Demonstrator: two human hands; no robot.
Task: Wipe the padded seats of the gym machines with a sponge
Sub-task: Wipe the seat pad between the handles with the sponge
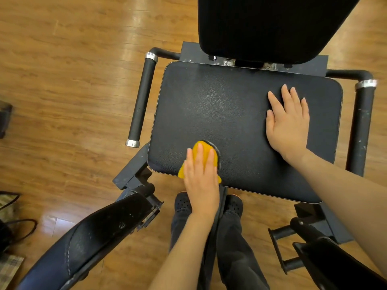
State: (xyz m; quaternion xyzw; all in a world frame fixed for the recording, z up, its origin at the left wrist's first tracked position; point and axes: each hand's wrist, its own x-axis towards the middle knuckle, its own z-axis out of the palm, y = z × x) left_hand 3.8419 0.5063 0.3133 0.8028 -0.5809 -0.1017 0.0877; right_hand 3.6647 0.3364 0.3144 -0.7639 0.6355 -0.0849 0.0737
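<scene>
A black padded seat (226,114) of a gym machine fills the middle of the view. A yellow sponge (206,152) with a dark underside lies on the seat's near left edge. My left hand (201,181) presses flat on top of the sponge, fingers straight. My right hand (289,122) rests flat on the right part of the seat, fingers spread and straight, holding nothing.
The black backrest (272,28) rises behind the seat. Black handle bars stand at the left (142,101) and right (362,126) of the seat. Padded arm pads (83,243) flank my legs and dark shoes (183,203). Bags (8,216) lie on the wooden floor at left.
</scene>
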